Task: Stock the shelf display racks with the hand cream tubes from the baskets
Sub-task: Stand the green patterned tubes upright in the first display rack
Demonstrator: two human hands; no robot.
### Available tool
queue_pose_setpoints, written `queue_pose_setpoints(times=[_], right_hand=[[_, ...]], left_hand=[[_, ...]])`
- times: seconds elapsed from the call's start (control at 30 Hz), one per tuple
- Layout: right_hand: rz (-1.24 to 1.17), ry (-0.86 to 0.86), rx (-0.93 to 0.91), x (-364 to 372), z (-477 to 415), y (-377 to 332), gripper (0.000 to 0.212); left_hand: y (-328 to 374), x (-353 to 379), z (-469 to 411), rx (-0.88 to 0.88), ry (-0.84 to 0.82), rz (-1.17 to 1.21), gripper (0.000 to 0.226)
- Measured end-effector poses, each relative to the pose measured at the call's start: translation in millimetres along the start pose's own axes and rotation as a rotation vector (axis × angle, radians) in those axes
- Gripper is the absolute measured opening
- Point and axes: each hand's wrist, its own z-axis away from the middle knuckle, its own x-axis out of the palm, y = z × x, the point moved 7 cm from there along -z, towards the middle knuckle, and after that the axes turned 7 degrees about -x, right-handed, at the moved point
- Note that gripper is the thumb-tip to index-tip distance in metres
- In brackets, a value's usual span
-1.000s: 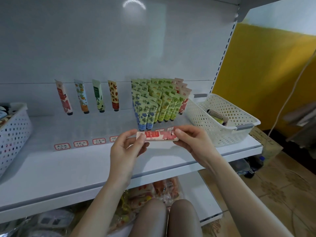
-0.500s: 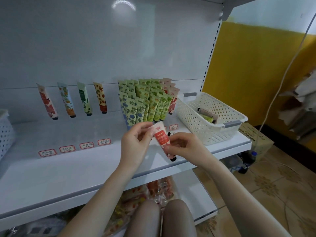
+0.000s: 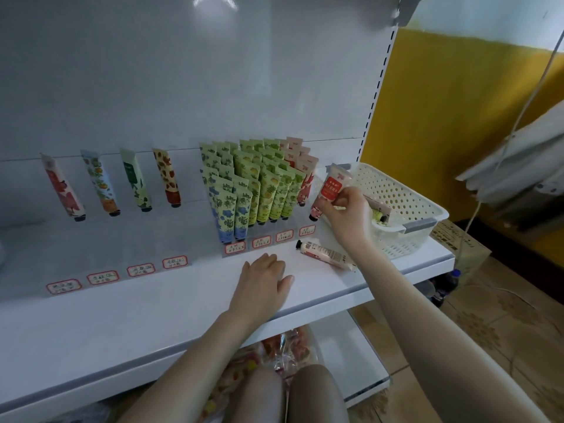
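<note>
Light and soft-walled, so likely best taken by its middle, the red tube hangs cap-down at three o'clock of the rack, pinched in the right grip; the left grip rests flat, holding nothing.

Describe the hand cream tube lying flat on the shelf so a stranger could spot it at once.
Find the white shelf and the white basket at its right end. Just left of the basket, before the packed rack, is a pink tube. It alone lies flat on the board, black cap pointing left, while its neighbours stand upright.
</note>
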Motion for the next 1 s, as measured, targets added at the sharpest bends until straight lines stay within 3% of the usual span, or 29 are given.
queue_pose_setpoints(times=[0.2, 0.37, 0.5, 0.67, 1.0], right_hand=[[0.044, -0.029, 0.004, 22, -24, 11, 0.028], [0.009, -0.070, 0.002, 38, -32, 14, 0.026], [0.008, -0.122, 0.014, 50, -34, 17, 0.023], [0.034, -0.181, -0.015, 56, -35, 15, 0.019], [0.057, -0.212, -0.070, 59, -36, 10, 0.018]], left_hand=[[-1, -1, -1, 0.017, 0.070, 0.053, 0.029], [-3, -1, 0, 0.006, 0.110, 0.098, 0.052], [-4, -1, 0, -0.023, 0.084, 0.040, 0.039], [-4, 1, -2, 0.001, 0.092, 0.087, 0.056], [-6, 5, -2, -0.006, 0.114, 0.087, 0.048]])
